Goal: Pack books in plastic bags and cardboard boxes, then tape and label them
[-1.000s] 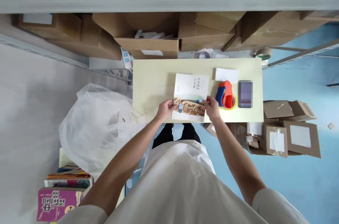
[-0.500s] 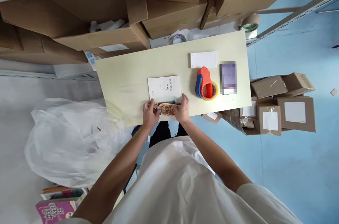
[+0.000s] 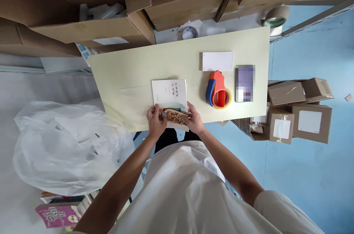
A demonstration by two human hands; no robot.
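A thin white paperback book (image 3: 168, 92) with dark Chinese characters lies at the table's near edge. Across its lower part runs a brown, speckled picture band (image 3: 174, 115); I cannot tell if it is printed on the cover or a separate piece. My left hand (image 3: 156, 120) grips the book's lower left side, thumb on top, other fingers partly hidden. My right hand (image 3: 194, 119) holds the lower right side, fingers bent over the edge. To the right sits a red and blue tape dispenser (image 3: 218, 90) with a roll of clear tape.
On the pale table (image 3: 124, 75) lie a white label stack (image 3: 218, 61) and a blurred purple item (image 3: 245, 83). Open cardboard boxes (image 3: 83, 31) line the back. Taped cartons (image 3: 309, 123) stand at right, a clear plastic bag (image 3: 69, 145) at left, and books (image 3: 58, 215) below it.
My right hand has shifted slightly right, toward the book's edge, and more of the brown band shows. My left hand stays on the book. The view has moved a little.
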